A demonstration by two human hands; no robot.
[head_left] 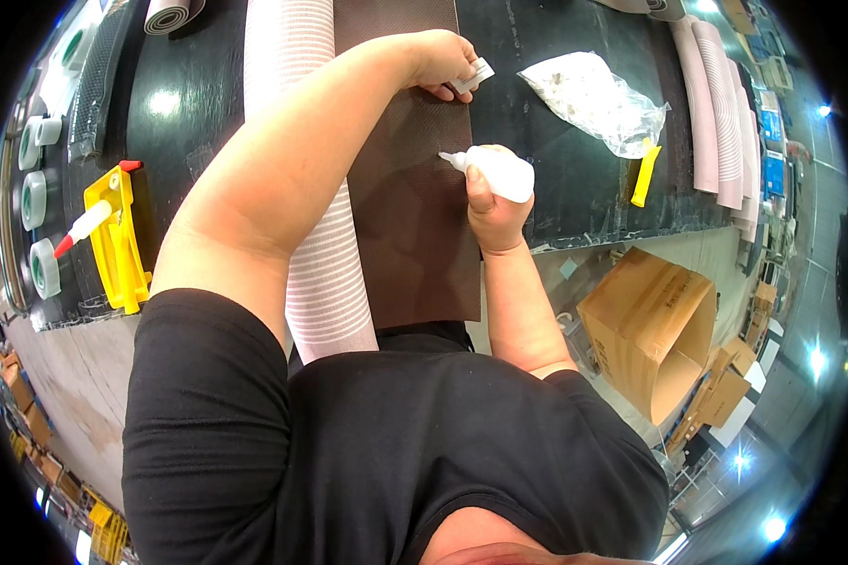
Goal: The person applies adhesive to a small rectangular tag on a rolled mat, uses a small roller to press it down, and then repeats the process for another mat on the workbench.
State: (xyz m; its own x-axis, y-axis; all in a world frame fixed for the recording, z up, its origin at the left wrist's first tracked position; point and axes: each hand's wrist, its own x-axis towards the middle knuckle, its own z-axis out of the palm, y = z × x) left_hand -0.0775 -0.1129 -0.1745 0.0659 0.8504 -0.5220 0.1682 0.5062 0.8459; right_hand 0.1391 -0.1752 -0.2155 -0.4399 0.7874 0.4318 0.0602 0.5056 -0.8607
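Note:
A striped pinkish-white mat (325,292) lies lengthwise before me, with a flat dark brown textured strip (405,245) along its right side. My left hand (440,64) reaches across to the strip's right edge and pinches a small white label (474,75) with printing on it. In my right hand (496,212) is a white squeeze bottle (505,173), tipped on its side. Its narrow nozzle points left, over the brown strip; whether the tip touches the surface I cannot tell.
On the black table (556,212), a clear plastic bag of small white pieces (589,99) and a yellow cutter (645,176) lie right. Left are a yellow tool (116,240), a red-tipped bottle (85,226) and tape rolls (34,200). Rolled mats (716,113) line the far right; a cardboard box (645,315) stands below.

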